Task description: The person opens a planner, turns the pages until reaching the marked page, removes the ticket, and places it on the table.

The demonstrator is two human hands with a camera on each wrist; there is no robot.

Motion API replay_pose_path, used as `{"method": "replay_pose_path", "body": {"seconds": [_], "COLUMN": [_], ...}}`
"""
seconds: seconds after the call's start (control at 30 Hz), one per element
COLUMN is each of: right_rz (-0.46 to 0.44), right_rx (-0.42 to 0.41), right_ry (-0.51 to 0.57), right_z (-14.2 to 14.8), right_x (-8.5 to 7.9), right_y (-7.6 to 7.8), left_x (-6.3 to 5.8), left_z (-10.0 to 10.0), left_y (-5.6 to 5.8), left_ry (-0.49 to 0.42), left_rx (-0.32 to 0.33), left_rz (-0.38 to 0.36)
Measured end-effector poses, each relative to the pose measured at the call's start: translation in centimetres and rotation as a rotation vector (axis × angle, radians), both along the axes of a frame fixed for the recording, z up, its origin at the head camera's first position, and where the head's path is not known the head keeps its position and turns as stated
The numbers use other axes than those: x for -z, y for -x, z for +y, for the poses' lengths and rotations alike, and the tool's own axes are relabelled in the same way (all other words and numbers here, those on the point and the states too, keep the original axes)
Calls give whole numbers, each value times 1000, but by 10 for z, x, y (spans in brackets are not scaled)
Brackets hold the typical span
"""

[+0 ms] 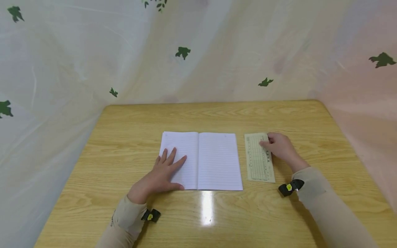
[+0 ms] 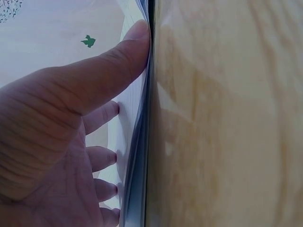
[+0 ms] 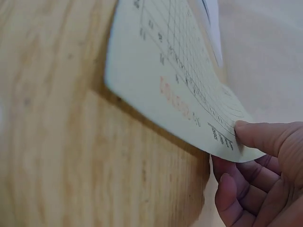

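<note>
An open lined notebook (image 1: 218, 162) lies flat on the wooden table. My left hand (image 1: 162, 174) rests on its left page with fingers spread; in the left wrist view the thumb (image 2: 111, 64) presses near the page edge. To the right of the notebook, my right hand (image 1: 280, 146) pinches a pale yellow printed form (image 1: 257, 158) by its right edge, near the top. The right wrist view shows the thumb on top of the form (image 3: 161, 90) and the other fingers curled beneath it, with that edge lifted off the table.
The wooden table (image 1: 124, 127) has rounded far corners. A pale curtain (image 1: 217, 79) with green bird and leaf prints hangs behind and at both sides. Light reflects off the tabletop in front of the notebook. Black straps circle both wrists.
</note>
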State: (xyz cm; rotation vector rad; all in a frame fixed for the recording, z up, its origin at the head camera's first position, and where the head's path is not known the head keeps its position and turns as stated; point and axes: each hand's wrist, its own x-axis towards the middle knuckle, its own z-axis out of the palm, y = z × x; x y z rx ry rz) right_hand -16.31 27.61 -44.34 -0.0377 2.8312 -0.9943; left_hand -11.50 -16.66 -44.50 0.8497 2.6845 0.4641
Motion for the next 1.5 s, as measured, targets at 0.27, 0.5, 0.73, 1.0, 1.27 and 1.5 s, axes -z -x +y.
{"method": "replay_pose_path", "body": {"seconds": [0.27, 0.5, 0.73, 1.0, 1.27, 1.5], "right_rz": [55, 67, 65, 68, 94, 110], "right_rx": [4, 4, 29, 105, 138, 126], "right_ry": [-96, -135, -141, -135, -113, -80], "right_z": [-3, -5, -7, -7, -11, -13], "right_x": [-2, -1, 0, -2, -10, -11], "right_y": [-3, -4, -5, -8, -14, -17], "left_x": [-1, -1, -2, -1, -4, -13], "left_z": [0, 0, 1, 0, 0, -5], "left_y": [0, 0, 0, -1, -7, -9], "left_ry": [-20, -19, -25, -32, -88, -273], "left_rx": [11, 16, 11, -64, -268, -352], "left_rz": [12, 11, 13, 23, 53, 48]}}
